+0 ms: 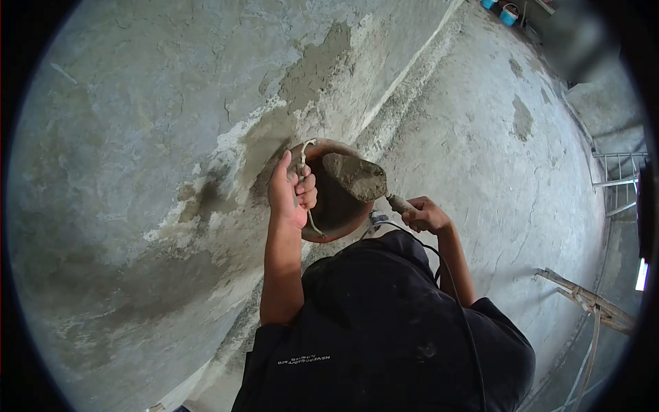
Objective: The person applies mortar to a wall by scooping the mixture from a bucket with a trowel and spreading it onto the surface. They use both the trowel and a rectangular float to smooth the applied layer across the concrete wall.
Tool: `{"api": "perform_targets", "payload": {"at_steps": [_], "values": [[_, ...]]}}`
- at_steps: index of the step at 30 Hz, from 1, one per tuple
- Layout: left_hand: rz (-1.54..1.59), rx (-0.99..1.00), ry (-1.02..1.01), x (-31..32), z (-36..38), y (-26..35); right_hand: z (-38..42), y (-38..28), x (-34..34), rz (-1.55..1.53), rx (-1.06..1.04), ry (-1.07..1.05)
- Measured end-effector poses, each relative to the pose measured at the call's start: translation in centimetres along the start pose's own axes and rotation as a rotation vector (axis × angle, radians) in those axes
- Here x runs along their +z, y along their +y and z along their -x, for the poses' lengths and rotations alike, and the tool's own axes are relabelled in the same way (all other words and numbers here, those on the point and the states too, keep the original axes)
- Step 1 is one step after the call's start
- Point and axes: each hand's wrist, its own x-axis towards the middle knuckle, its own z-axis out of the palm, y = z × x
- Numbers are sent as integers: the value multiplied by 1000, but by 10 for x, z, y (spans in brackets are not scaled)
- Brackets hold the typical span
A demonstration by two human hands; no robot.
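My left hand (294, 191) is closed around the rope handle (311, 221) of a round reddish-brown bucket (341, 232). In my right hand (425, 215) is the handle of a trowel (398, 203). Its blade is over the bucket's opening and carries a lump of wet grey mortar (365, 182). The inside of the bucket looks dark, and its contents are partly hidden by the blade and my left hand.
A grey plastered wall (137, 137) with darker damp patches rises at the left. The concrete floor (473, 172) stretches to the right. A wooden trestle (590, 302), a metal frame (620, 180) and a blue bucket (509, 15) stand farther off. A black cable crosses my shirt.
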Motion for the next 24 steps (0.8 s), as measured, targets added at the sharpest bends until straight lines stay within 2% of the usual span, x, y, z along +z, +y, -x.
{"api": "perform_targets", "payload": {"at_steps": [6,11,13,20,24], "values": [[-15,-5,-72,16,-23,1,8,-11,-1,2,-36,69],[152,-4,-149,41,-56,-14,5,-16,-9,-1,-98,143],[232,-10,-197,53,-67,-20,5,-24,-15,85,-98,217],[249,41,-77,75,-110,-30,-16,-47,-75,40,-52,153],[255,52,-6,87,-130,-37,-45,-91,-103,26,-72,133]]}}
